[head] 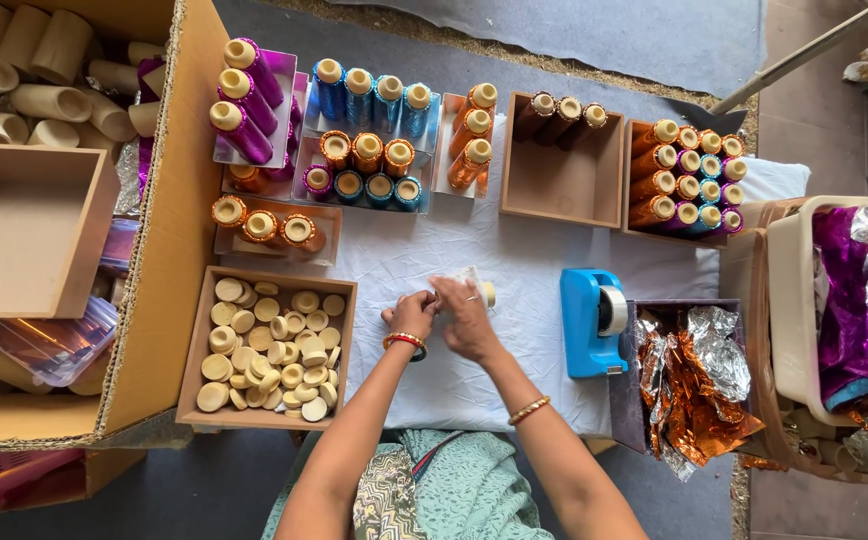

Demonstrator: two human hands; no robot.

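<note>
My left hand (412, 312) and my right hand (464, 318) meet over the white cloth (474, 250) at the middle of the work area. Together they hold a small cream tube (487, 292) with clear shiny film around it; its round end pokes out to the right of my right hand. Both hands have their fingers closed on this piece. A red bangle is on my left wrist and a gold one on my right forearm.
A box of cream round discs (269, 345) sits left of my hands. A blue tape dispenser (594, 320) stands to the right, beside a box of orange and silver foil (694, 385). Trays of foil-wrapped tubes (369, 125) line the far side. A large carton (44, 200) holds bare tubes.
</note>
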